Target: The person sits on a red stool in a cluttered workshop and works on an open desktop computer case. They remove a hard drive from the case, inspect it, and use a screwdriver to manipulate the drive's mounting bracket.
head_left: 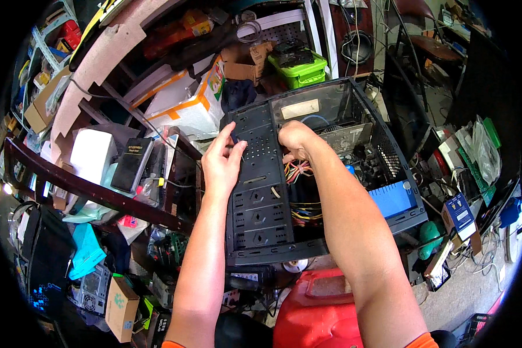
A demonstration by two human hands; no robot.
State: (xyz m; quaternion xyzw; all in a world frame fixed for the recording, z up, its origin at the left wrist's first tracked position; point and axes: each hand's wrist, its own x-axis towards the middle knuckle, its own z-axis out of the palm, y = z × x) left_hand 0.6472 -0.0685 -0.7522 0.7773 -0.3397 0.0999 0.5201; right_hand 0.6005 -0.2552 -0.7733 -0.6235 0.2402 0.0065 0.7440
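A black desktop computer case (252, 130) lies on its side before me, its interior exposed. My left hand (220, 162) is at the case's left edge, thumb and fingers curled about a small dark blue piece (234, 138) too small to name. Reaching inside the case, my right hand (296, 141) is closed by the inner edge of the drive bay panel. What its fingers hold, if anything, is hidden. Just below it runs a bundle of coloured cables (297, 170). More cables (306, 213) lie lower in the case, and a blue strip (391, 199) spans its right front corner.
A red plastic container (319, 316) stands below the case, near my legs. Left of it runs a dark wooden rail (98, 197). Behind are a white foam box (185, 110) and a green bin (301, 72). Loose electronics and cables crowd the right floor.
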